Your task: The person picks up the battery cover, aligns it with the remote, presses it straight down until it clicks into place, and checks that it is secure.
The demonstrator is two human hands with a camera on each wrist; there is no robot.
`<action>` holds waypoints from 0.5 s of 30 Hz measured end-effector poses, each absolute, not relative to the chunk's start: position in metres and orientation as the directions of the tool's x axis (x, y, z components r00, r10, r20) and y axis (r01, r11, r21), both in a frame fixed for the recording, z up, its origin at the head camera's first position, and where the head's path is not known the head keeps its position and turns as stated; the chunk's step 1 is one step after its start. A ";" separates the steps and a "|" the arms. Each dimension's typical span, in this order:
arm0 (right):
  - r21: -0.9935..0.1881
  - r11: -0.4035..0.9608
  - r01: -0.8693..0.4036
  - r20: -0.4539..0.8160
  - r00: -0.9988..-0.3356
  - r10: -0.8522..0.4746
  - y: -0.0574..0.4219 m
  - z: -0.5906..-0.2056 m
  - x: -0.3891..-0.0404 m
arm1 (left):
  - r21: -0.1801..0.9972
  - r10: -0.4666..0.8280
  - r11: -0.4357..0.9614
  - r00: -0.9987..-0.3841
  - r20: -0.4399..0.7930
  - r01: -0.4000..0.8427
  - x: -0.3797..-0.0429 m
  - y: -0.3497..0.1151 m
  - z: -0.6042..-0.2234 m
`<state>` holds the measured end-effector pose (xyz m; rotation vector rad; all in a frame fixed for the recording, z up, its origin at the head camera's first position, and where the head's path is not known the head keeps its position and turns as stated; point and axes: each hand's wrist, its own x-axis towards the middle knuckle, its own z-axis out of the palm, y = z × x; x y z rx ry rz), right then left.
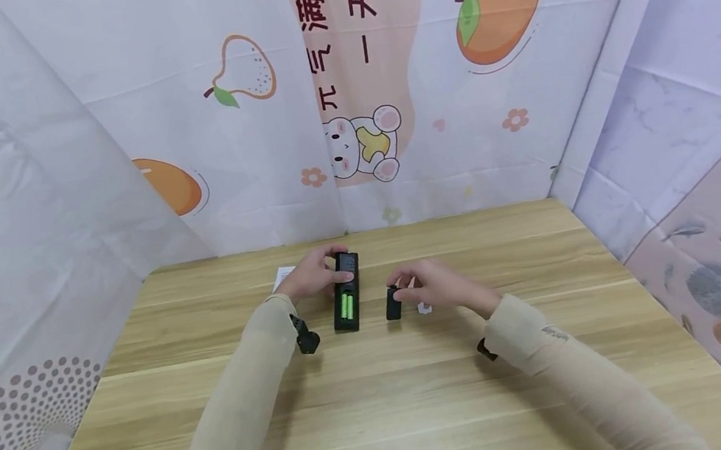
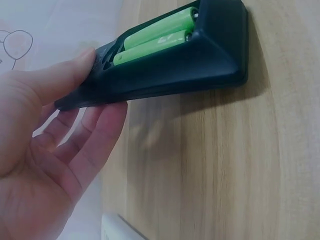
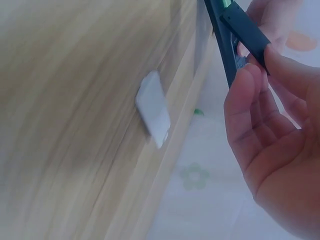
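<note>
A black remote control (image 1: 350,269) is gripped by my left hand (image 1: 313,273), thumb on its back face and fingers under its side. Its battery compartment is uncovered, and two green batteries (image 2: 155,42) lie side by side in it. To the right, my right hand (image 1: 433,285) pinches a small black battery cover (image 1: 392,304) between thumb and fingers, apart from the remote in the head view. The right wrist view shows the cover (image 3: 246,32) in front of part of the remote.
A small white object (image 3: 153,107) lies on the wooden table (image 1: 381,408) beside my right hand. Another white item (image 1: 282,275) is partly hidden behind my left hand. A printed curtain (image 1: 259,155) hangs along the table's back edge.
</note>
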<state>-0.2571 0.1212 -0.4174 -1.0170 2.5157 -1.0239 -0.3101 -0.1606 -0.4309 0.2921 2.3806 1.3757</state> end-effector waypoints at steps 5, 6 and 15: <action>-0.669 0.522 -0.530 0.064 -0.740 -0.670 0.107 -0.418 -0.259 | 0.873 0.370 0.488 -0.909 -0.194 0.012 -0.310 -0.163 -0.431; -0.668 0.521 -0.532 0.074 -0.744 -0.665 0.103 -0.418 -0.260 | 0.872 0.367 0.489 -0.910 -0.190 0.015 -0.310 -0.163 -0.431; -0.721 0.472 -0.507 0.141 -0.775 -0.617 0.073 -0.423 -0.263 | 0.895 0.359 0.445 -0.913 -0.192 -0.014 -0.311 -0.166 -0.436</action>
